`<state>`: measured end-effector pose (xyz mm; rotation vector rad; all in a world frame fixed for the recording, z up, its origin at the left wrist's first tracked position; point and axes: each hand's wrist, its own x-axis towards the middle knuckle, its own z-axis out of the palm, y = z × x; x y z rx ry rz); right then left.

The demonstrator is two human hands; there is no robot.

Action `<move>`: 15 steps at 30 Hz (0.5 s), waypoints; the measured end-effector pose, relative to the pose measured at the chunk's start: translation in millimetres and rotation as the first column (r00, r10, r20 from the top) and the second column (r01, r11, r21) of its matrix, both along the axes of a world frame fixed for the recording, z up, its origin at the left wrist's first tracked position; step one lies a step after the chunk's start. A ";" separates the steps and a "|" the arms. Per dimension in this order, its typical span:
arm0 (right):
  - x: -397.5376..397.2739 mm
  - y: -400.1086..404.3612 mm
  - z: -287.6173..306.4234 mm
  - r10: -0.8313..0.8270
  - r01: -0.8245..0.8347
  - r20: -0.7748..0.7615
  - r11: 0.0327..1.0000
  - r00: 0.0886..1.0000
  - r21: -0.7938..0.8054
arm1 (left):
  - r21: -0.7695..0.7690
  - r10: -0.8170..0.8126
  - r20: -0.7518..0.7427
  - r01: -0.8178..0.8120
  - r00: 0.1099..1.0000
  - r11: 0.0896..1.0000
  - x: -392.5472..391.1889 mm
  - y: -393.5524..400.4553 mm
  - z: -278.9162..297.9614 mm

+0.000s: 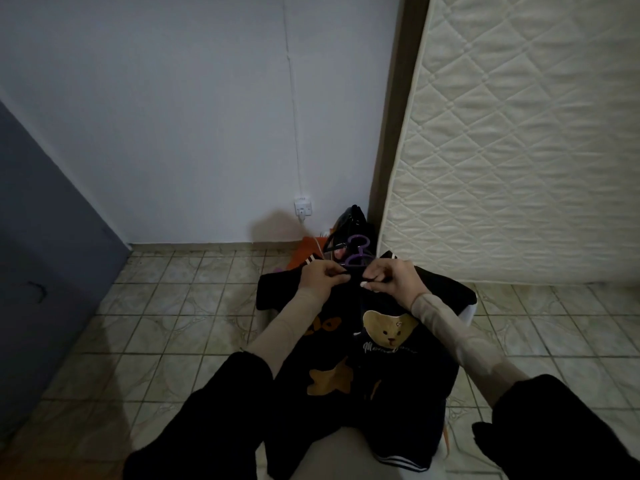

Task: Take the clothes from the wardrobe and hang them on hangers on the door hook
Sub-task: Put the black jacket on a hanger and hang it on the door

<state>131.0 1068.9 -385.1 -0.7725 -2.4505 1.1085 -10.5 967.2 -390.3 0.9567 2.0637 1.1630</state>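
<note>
At the far left stands a dark grey door, with a pale wall beside it and a wall socket low down, its white cable running up the wall. On the tiled floor in the middle, a black jacket with a teddy-bear patch and a star patch lies spread flat, front side up, its collar pointing away from the person; laid out like this, I judge, the neck opening stays reachable and the shoulders keep their shape while a hanger is fitted. The left hand reaches forward, forearm in a beige sleeve nearly straight, and its fingers are curled in a pinch on the left edge of the collar. Just beyond the two hands, the purple hanger shows its looped top above the neckline, its shoulders apparently already inside the garment, though that part is hidden. The right hand mirrors the other, wrist bent slightly inward, fingers curled and pinching the right edge of the collar; the two grips close together suggest the front is being drawn shut or fastened at the neck so the jacket will not slide off. Behind the hanger sit a black bag and something orange, and at the far right a quilted cream mattress leans upright. The door hook is not in view.
</note>
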 end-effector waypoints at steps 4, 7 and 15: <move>-2.7 -1.7 -1.8 -0.034 0.033 -0.028 0.999 0.999 -0.024 | 0.010 0.039 0.104 -0.040 0.994 0.999 0.4 5.9 -1.6; -6.0 -2.3 -4.5 -0.062 0.059 -0.072 0.997 0.995 -0.044 | 0.017 0.021 0.160 -0.024 0.987 1.000 1.0 12.1 2.4; -9.0 -0.5 -11.5 -0.091 0.075 -0.142 0.990 0.986 -0.120 | 0.006 -0.070 0.211 0.070 0.975 0.998 -6.6 14.3 1.5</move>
